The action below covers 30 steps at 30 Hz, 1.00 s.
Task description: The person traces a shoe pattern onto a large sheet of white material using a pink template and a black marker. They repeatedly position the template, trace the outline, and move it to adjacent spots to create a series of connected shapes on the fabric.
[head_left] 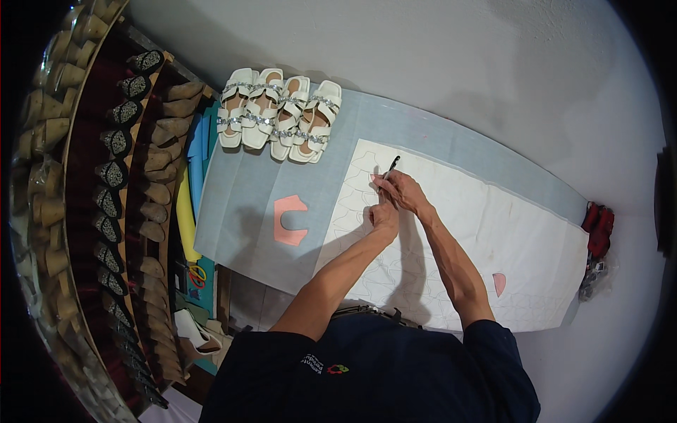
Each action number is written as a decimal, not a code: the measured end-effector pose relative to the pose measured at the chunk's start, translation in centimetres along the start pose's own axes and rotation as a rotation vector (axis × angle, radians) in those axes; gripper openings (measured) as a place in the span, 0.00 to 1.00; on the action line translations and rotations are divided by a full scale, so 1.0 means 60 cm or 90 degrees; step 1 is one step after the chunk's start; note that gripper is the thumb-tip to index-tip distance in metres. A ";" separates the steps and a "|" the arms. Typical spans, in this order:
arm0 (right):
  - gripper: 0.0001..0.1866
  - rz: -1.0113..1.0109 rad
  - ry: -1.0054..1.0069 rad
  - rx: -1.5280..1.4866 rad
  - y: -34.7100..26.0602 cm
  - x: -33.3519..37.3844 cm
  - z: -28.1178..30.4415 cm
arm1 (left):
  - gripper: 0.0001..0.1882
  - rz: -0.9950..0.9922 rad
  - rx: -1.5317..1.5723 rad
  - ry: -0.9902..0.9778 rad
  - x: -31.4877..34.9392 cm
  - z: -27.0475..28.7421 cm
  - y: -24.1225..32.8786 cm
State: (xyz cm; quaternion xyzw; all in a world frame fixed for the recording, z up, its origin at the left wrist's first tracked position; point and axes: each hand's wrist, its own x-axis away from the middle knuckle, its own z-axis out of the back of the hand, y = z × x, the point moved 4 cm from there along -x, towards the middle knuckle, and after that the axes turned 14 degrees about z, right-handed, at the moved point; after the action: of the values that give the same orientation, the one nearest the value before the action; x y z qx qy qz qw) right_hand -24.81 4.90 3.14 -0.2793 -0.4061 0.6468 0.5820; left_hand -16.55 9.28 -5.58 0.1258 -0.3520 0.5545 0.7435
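My right hand [403, 190] holds a dark pen [389, 169] with its tip down on a white sheet [508, 233] covered in traced outlines. My left hand [384, 215] lies just beside it, pressing down on a small pink template that is almost hidden under both hands. The sheet rests on a grey-blue board [240, 204]. A pink cut-out pattern [290, 220] lies on the board to the left of my hands. A smaller pink piece [499, 283] sits on the white sheet near its front right.
Two pairs of white sandals with sparkly straps [278, 116] stand at the board's far left corner. Racks of shoe heels and soles [113, 183] fill the left side. Scissors with coloured handles [197, 273] lie below the board's left edge. A red object [598, 227] sits at the right.
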 end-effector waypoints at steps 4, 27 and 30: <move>0.35 0.009 -0.002 0.033 0.013 0.000 -0.005 | 0.36 -0.005 -0.003 0.008 0.002 0.001 -0.002; 0.22 0.173 -0.001 0.189 -0.001 -0.036 -0.012 | 0.52 0.001 0.028 0.029 0.009 0.019 -0.016; 0.22 0.183 -0.004 0.165 0.006 -0.046 -0.016 | 0.53 -0.014 0.081 0.012 0.002 0.010 -0.017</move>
State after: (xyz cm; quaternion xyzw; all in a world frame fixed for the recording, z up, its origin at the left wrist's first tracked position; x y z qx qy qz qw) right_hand -23.72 2.37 2.02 -0.2550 -0.2771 0.7711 0.5135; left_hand -15.82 8.69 -4.87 0.1715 -0.3075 0.5685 0.7436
